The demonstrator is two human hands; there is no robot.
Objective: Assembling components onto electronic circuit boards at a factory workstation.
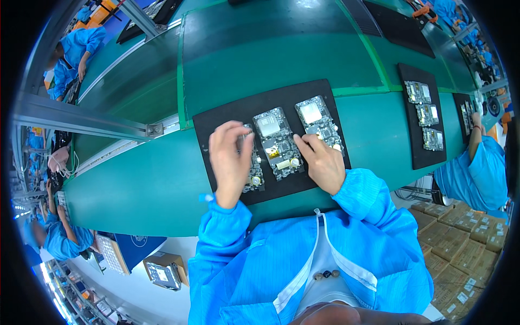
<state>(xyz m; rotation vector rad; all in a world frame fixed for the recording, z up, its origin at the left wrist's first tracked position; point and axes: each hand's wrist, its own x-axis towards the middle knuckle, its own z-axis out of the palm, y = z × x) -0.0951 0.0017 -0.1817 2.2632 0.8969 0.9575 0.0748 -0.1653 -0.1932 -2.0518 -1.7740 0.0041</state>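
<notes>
- A black mat (230, 111) lay on a green worktop (124, 184), directly in front of a person in a blue work coat (281, 254).
- Three circuit boards stood side by side on the mat: a left board (257, 172) on its left part, a middle board (277, 142) near its centre, and a right board (318, 120) toward its right edge.
- The left hand (229, 154) was over the mat's left part, covering some of the left board. Its fingers curved toward the thumb, leaving a modest gap; whether it gripped or touched anything could not be told.
- The right hand (323, 165) was over the mat's right half, between the middle and right boards. Its fingers were bent and fairly narrow, the tips beside the middle board's right edge; contact or a held part could not be told.
- To the right of the mat, well apart, a second dark mat (422, 160) carried three more boards (427, 114).
</notes>
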